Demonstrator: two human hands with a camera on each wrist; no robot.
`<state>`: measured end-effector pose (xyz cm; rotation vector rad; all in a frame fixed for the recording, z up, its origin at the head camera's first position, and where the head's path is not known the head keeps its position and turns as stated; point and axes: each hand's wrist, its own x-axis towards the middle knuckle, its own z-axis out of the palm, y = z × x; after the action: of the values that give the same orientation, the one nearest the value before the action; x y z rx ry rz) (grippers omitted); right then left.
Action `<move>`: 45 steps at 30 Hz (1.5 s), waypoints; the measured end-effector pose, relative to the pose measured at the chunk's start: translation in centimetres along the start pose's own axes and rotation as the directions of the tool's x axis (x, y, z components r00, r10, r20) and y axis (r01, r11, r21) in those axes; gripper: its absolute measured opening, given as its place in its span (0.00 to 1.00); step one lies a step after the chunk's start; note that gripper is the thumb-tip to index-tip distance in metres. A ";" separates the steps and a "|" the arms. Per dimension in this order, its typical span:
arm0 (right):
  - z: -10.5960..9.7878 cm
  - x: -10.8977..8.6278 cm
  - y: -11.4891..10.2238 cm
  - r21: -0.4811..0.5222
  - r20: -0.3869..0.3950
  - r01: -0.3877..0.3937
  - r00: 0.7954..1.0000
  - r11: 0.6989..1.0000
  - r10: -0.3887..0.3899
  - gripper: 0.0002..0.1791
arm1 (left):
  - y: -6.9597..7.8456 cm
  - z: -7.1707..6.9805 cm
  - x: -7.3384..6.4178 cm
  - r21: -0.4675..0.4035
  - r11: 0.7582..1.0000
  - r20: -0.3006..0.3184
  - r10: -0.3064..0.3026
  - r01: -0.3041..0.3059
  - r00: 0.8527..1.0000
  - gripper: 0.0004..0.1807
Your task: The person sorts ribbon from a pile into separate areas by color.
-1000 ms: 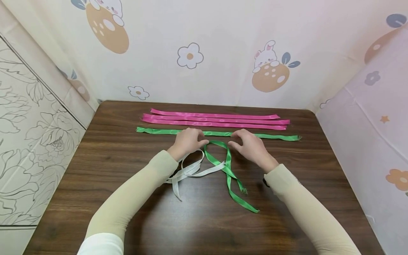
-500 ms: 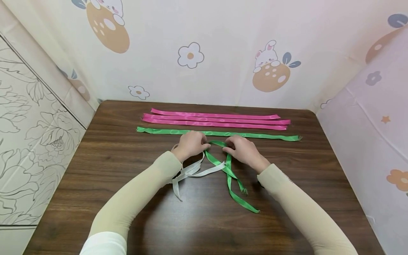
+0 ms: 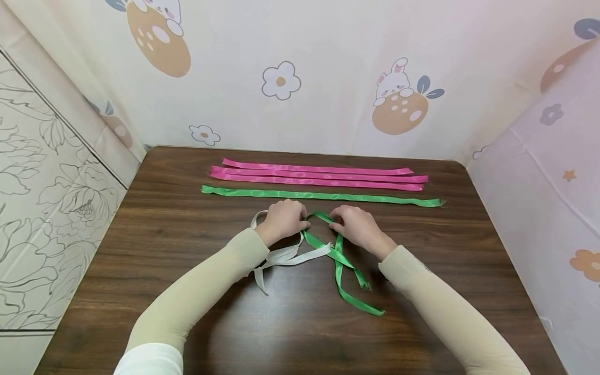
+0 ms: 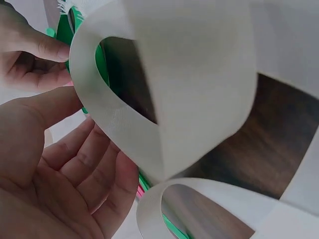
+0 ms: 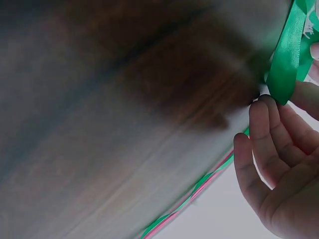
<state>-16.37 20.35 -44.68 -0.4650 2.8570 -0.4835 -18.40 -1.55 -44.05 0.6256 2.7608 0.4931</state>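
A green ribbon point(image 3: 339, 255) lies in a loop, its tails crossing toward the near right. My left hand point(image 3: 284, 221) pinches the loop's left side; in the left wrist view a curved white ribbon point(image 4: 117, 117) partly hides those fingertips. On the loop's right side, my right hand point(image 3: 358, 228) grips the same green ribbon between thumb and fingers, as the right wrist view shows with the green band point(image 5: 286, 64) at the fingertips. The white ribbon point(image 3: 281, 256) is looped beside and under my left wrist, and its right end meets the green crossing.
Behind the hands, a straight green ribbon point(image 3: 323, 196) runs across the brown wooden table point(image 3: 154, 234). Several pink ribbons point(image 3: 319, 176) lie parallel beyond it. A patterned curtain point(image 3: 328, 120) hangs along the table's back edge.
Both hands have come down toward me, and the right one has closed in to grip the green loop. The green ribbon has shifted slightly nearer, its tails a little to the right.
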 end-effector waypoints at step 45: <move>-6.4 -5.4 -0.9 0.035 -0.322 0.169 0.935 0.985 -0.149 0.05 | 1.6 -4.3 -4.4 -0.040 0.988 -0.274 0.132 -0.149 0.953 0.05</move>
<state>-12.73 23.19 -37.66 -0.6668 3.1133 -0.7362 -15.39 -3.38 -38.72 0.7984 2.9546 0.7413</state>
